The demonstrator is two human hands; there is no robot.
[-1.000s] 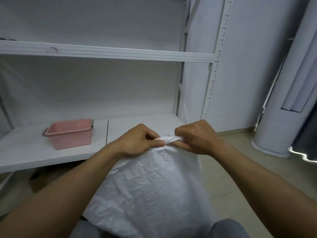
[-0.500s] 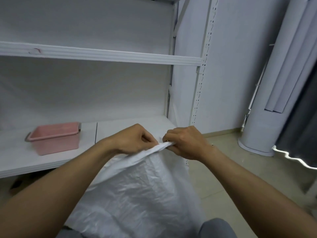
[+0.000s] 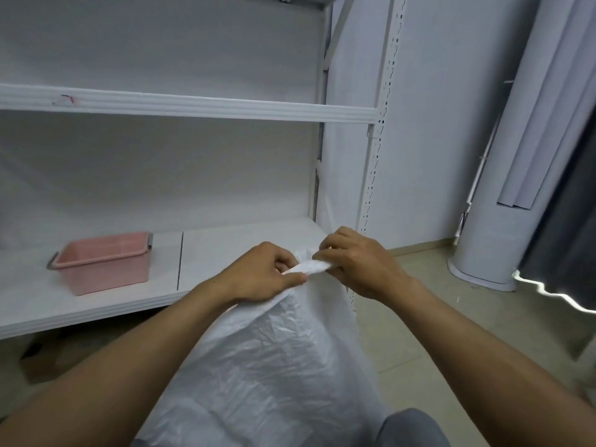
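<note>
— Both hands have crept closer since half a second ago. The rim of the crinkled white woven plastic sack [image 3: 274, 366], looser then, is now bunched into a short, tight strip between them.

— And the rest?

— Nothing else has moved. At nine o'clock from the hands, the pink rectangular plastic basket [image 3: 103, 262] sits where it was on the white shelf board [image 3: 225, 246].

— What does each hand have?

— The left hand [image 3: 261, 275] is curled shut, pinching the strip under its thumb. From there the sack hangs toward six o'clock, in front of a grey-clad knee [image 3: 412, 427]. The right hand [image 3: 358, 266] grips the strip's other end, fingers hooked over the top.

— So how far along?

— I'd judge the mouth is being gathered or rolled shut and is nearly closed.

— Anything you can't tell?

— Plenty. The left fingertips are tucked out of sight, the mouth itself is buried in the bunch, and the sack's bottom is cut off at the lower edge. I can't tell whether it holds anything. At three o'clock stands a tall white cylinder [image 3: 483, 253], its top cropped.
</note>
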